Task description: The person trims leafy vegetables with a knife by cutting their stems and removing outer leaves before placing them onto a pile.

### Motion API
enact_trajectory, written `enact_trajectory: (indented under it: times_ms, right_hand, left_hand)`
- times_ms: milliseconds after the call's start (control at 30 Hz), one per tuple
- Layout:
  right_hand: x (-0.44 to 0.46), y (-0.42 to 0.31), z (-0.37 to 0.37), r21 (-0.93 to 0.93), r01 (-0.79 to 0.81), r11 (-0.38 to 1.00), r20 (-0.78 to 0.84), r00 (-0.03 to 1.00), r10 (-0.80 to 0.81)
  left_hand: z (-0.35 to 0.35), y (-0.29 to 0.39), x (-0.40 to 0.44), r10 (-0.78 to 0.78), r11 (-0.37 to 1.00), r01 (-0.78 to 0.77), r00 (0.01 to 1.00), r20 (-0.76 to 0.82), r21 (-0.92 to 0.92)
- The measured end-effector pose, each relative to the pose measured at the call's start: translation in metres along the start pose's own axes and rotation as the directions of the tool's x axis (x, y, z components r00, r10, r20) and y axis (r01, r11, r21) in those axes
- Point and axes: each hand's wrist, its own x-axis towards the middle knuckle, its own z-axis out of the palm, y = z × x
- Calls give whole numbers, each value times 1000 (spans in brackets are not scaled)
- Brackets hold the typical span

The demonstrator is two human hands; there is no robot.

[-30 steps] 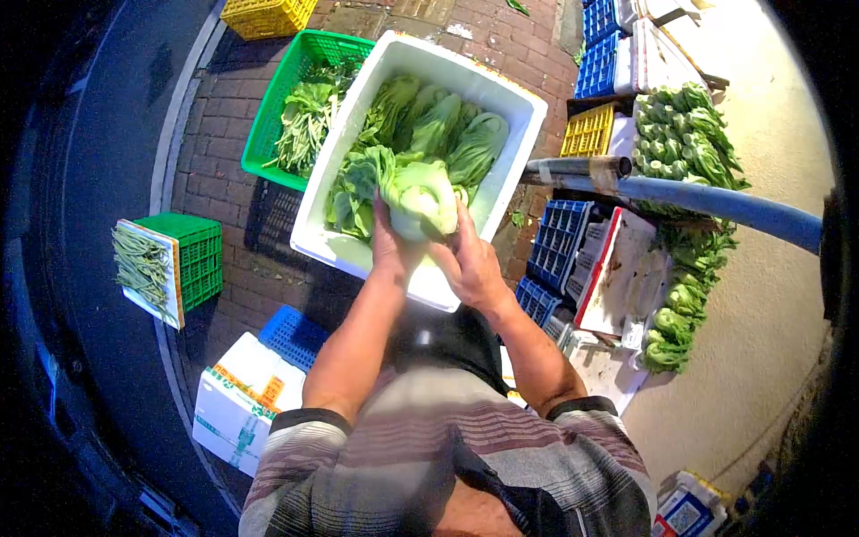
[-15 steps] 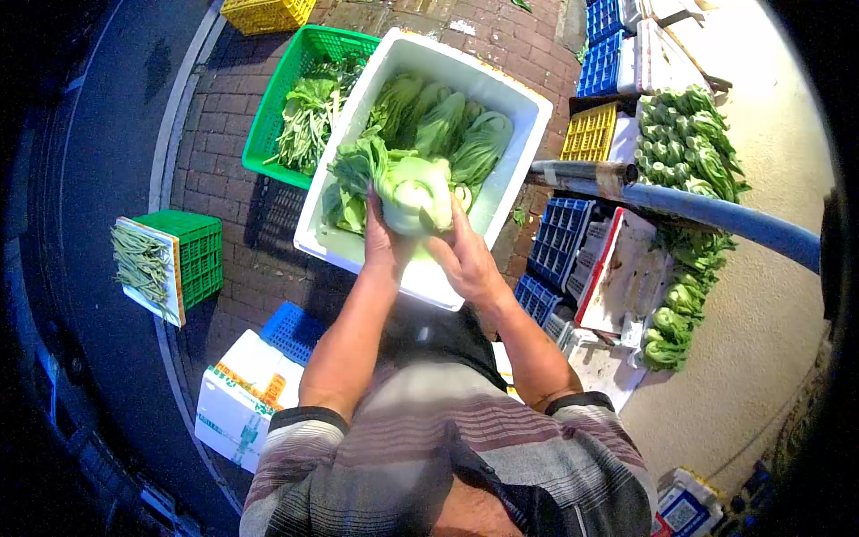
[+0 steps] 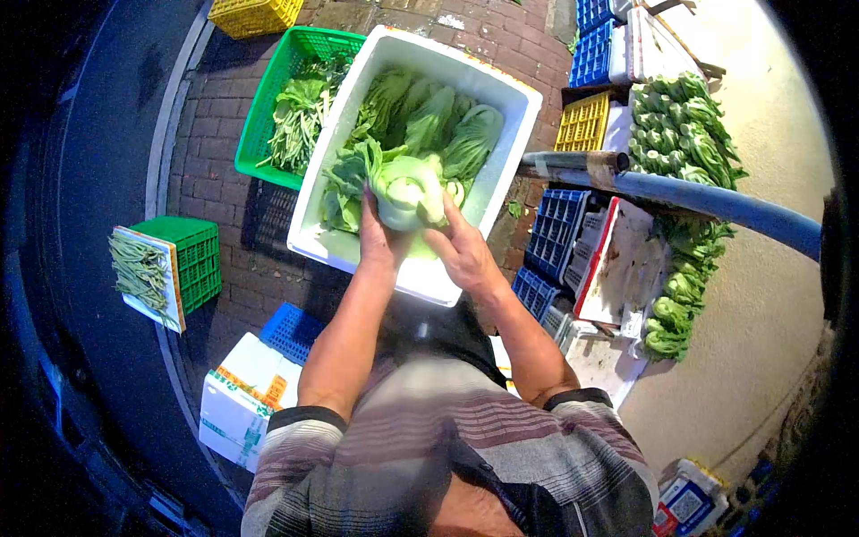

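- Well over to the left, beans (image 3: 141, 276) lie on a white board at the side of a green crate (image 3: 200, 264).
- Below that stands a white box (image 3: 237, 421), with a blue crate (image 3: 293, 333) just beside it.
- Farther up sit a yellow crate (image 3: 257, 16) and a green basket (image 3: 247, 148) with cut greens (image 3: 297, 121) in it.
- Near the middle, the left hand (image 3: 380, 243) supports the cabbage (image 3: 404, 191) from its left and lower side, fingers partly closed around it, some hidden.
- Held between both hands, the cabbage is over the near part of a foam box (image 3: 490, 181), where more leafy heads (image 3: 474, 143) lie.
- The right hand (image 3: 469, 258) has its fingers bent against the cabbage's right side, thumb nearer the base; how tightly it grips, I cannot tell.
- On the right, a blue pole (image 3: 716, 202) crosses past crates and stacked greens (image 3: 684, 134).
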Motion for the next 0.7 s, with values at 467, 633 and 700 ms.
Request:
enact_trajectory:
  times_ms: [467,633,700]
  right_hand:
    - [-5,19,-15,-93,8,996,-46,999,-12]
    - [-7,23,-14,-31,49,998,-32,998,-50]
    - [-9,23,-18,-48,33,998,-24,999,-34]
  left_hand:
    - [-12,-6,5,-77,997,76,994,-83,-19]
    - [-16,-5,4,-40,998,47,986,-162,40]
    - [-18,0,4,-112,994,113,983,-149,1]
